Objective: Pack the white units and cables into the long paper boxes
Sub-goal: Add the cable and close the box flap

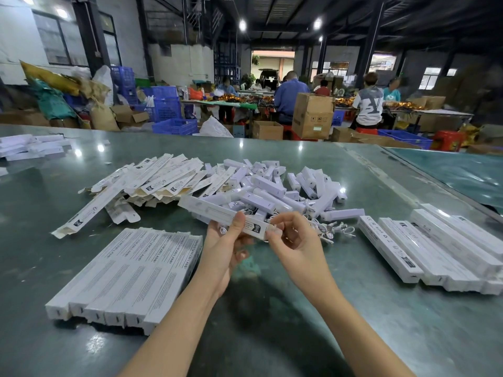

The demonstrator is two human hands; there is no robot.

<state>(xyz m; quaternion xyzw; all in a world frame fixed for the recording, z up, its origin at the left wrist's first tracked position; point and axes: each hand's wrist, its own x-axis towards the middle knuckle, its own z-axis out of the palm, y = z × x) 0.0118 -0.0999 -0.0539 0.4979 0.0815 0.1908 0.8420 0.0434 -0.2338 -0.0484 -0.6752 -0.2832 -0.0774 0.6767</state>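
2 hands hold 1 long paper box (226,214), axis running up-left: left hand (227,242) grips mid-length, right hand (290,235) pinches its near end.

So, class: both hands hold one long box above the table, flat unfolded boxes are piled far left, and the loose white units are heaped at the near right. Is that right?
Not quite. In the head view the units are heaped in the middle, beyond the hands; at the near right lie rows of closed boxes. The rest stands: left hand and right hand hold one box, flat boxes far left.
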